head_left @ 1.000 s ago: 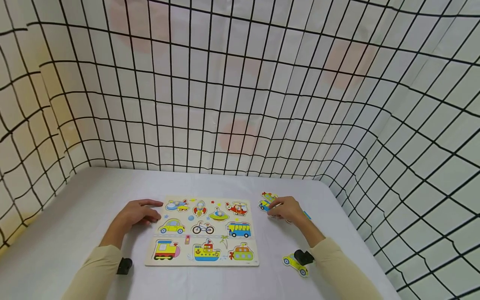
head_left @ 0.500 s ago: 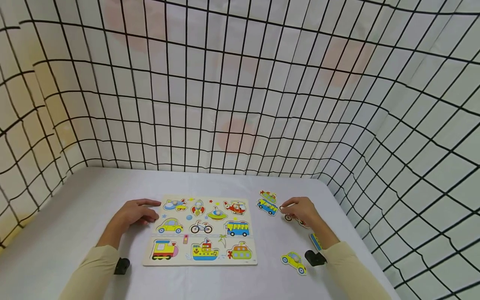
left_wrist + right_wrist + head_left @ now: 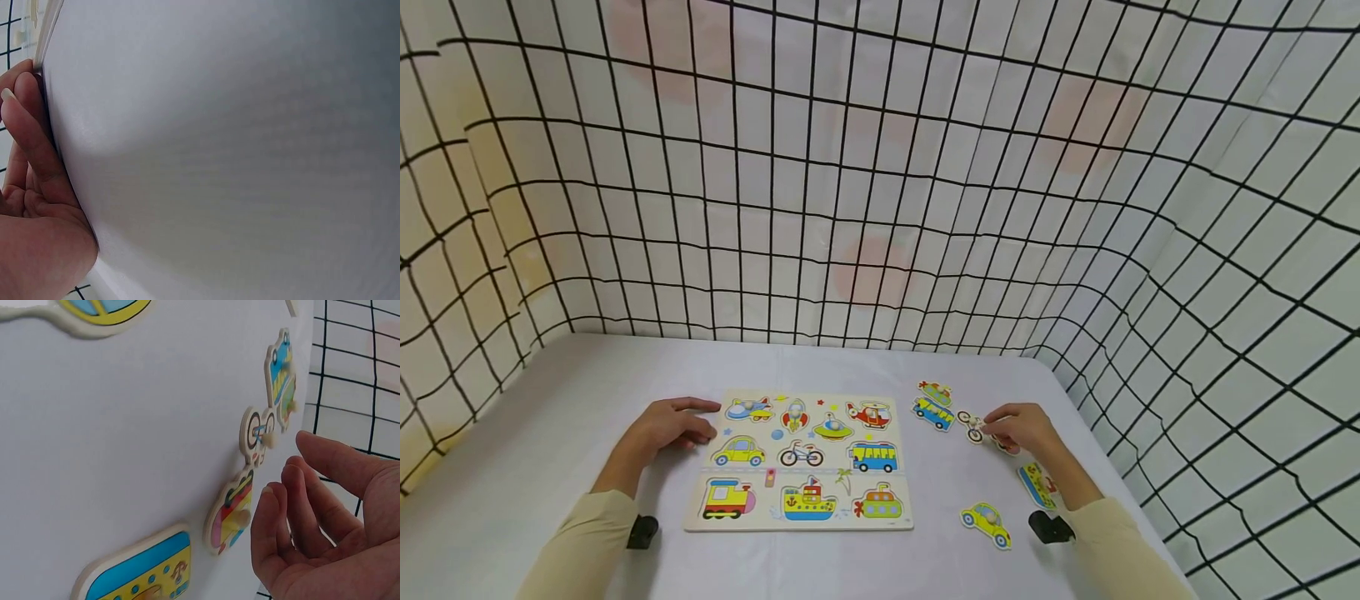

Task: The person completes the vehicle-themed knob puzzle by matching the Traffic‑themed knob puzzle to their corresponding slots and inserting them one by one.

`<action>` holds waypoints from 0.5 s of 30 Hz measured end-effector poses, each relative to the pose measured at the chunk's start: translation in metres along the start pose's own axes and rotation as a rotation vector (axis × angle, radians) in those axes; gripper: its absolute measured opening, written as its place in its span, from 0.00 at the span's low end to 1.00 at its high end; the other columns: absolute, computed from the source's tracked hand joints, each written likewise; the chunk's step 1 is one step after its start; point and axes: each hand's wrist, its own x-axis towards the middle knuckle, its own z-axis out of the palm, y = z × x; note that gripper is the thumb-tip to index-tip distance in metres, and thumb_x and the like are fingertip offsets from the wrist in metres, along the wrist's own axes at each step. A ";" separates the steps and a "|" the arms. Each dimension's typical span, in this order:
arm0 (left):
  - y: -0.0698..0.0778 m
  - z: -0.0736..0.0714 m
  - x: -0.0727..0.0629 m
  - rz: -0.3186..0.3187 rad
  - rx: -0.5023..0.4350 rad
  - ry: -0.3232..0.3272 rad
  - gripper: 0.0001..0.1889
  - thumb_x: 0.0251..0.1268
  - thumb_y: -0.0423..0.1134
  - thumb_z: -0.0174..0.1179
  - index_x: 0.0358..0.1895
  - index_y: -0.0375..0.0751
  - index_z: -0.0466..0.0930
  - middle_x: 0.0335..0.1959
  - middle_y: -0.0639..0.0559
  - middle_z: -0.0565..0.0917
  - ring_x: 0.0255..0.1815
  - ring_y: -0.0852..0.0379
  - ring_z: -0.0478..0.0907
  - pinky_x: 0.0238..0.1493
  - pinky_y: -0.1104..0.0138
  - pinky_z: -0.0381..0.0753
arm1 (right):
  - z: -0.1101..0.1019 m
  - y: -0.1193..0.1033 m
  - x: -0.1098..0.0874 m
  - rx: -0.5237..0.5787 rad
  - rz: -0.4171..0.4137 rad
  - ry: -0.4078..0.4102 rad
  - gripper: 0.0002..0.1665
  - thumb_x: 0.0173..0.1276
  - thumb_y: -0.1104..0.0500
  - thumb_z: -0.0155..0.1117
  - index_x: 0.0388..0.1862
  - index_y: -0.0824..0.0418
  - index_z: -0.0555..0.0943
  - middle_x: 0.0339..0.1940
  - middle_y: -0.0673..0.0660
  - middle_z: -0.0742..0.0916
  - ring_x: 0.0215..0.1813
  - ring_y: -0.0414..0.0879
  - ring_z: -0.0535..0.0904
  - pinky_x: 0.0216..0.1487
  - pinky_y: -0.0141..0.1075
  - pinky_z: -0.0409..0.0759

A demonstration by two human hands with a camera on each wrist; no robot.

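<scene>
A wooden puzzle board (image 3: 841, 473) with vehicle pictures lies on the white table. My left hand (image 3: 664, 427) rests at its left edge, fingers extended toward the rim; in the left wrist view the left hand (image 3: 37, 162) shows at the left side. My right hand (image 3: 1024, 427) hovers over loose knobbed pieces, its fingers slightly bent and apart. In the right wrist view, the right hand (image 3: 331, 519) holds nothing; beside its fingertips are a bicycle piece (image 3: 253, 434) and a train piece (image 3: 231, 515). In the head view the hand partly covers the train.
Loose bus (image 3: 933, 413) and submarine (image 3: 936, 392) pieces lie right of the board's upper corner. A ship piece (image 3: 1036, 485) is near the right forearm, and a yellow car piece (image 3: 987, 523) lies nearer the front. Black netting (image 3: 865, 208) stands around the table's back and sides.
My right hand has moved right, away from the bus and submarine pieces and across the bicycle, uncovering the bicycle and the ship. My left hand has stayed at the board's edge.
</scene>
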 end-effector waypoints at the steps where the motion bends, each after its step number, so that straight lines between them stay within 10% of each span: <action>1: 0.000 0.000 0.000 -0.001 -0.001 0.000 0.32 0.57 0.35 0.68 0.68 0.35 0.75 0.29 0.47 0.87 0.29 0.51 0.79 0.33 0.67 0.80 | -0.001 0.002 -0.001 0.001 -0.014 -0.002 0.18 0.65 0.56 0.71 0.49 0.65 0.86 0.25 0.56 0.82 0.28 0.46 0.75 0.33 0.38 0.74; 15: -0.001 -0.001 0.000 0.016 0.010 -0.017 0.32 0.58 0.36 0.67 0.69 0.35 0.74 0.29 0.48 0.87 0.30 0.51 0.79 0.35 0.67 0.79 | -0.025 0.029 -0.010 0.018 0.006 -0.046 0.16 0.65 0.56 0.71 0.46 0.65 0.88 0.38 0.54 0.89 0.36 0.45 0.81 0.39 0.35 0.83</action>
